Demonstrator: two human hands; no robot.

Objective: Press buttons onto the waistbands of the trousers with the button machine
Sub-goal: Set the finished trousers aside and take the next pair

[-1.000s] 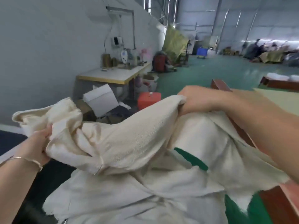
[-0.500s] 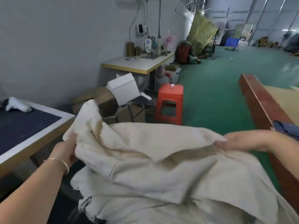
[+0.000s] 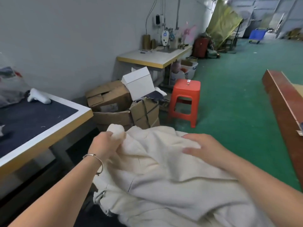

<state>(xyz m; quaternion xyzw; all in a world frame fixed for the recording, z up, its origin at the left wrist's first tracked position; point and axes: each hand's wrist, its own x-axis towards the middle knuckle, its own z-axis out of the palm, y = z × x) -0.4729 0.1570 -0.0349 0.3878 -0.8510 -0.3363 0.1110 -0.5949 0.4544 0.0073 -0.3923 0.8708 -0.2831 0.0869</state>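
Note:
Cream trousers (image 3: 164, 182) lie bunched in a pile low in front of me. My left hand (image 3: 105, 145), with a thin bangle at the wrist, grips a bunched end of the cloth at the pile's far left corner. My right hand (image 3: 201, 149) rests on top of the pile, its fingers curled round a fold of the cream fabric. No button machine shows in this view.
A dark-topped table (image 3: 49, 128) with a yellow-white edge stands to my left, a white object (image 3: 39, 96) on it. Cardboard boxes (image 3: 114, 104) and a red plastic stool (image 3: 185, 102) stand ahead. A sewing table (image 3: 154, 58) is by the wall. A brown wooden edge (image 3: 285, 105) runs along the right.
Both hands have lowered the trousers and come closer together. The view has tilted down and to the left, bringing the dark table further into view.

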